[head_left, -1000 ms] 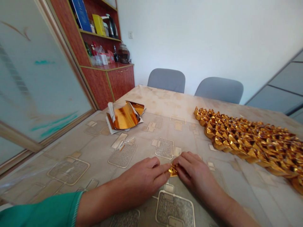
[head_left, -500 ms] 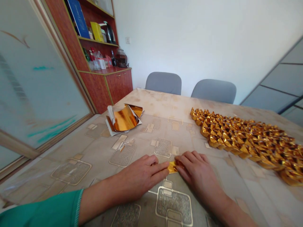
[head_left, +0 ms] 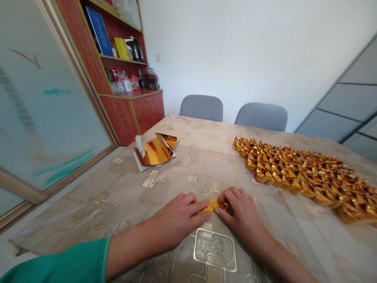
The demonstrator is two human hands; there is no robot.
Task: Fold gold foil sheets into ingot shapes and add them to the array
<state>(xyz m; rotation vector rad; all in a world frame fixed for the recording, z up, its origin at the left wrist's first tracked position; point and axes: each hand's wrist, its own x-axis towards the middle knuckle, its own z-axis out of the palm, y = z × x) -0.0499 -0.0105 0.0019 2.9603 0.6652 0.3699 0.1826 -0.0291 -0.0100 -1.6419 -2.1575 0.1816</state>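
Observation:
Both my hands rest on the table near its front edge, pinching one small folded piece of gold foil paper (head_left: 212,204) between them. My left hand (head_left: 176,218) grips the piece's left side with closed fingers. My right hand (head_left: 240,212) presses and pinches its right side. Most of the piece is hidden under my fingers. A stack of flat gold foil sheets (head_left: 155,149) lies at the far left of the table. Rows of several finished gold folded pieces (head_left: 297,173) cover the right side.
The table (head_left: 118,184) has a beige patterned cover. Two grey chairs (head_left: 202,107) stand at its far side. A red wooden cabinet (head_left: 132,106) with bottles, a kettle and books is at the left, beside a frosted glass panel (head_left: 44,118).
The camera has tilted slightly, so the table sits a little higher in view. My hands stay together on the gold piece, and more of it shows between my fingers.

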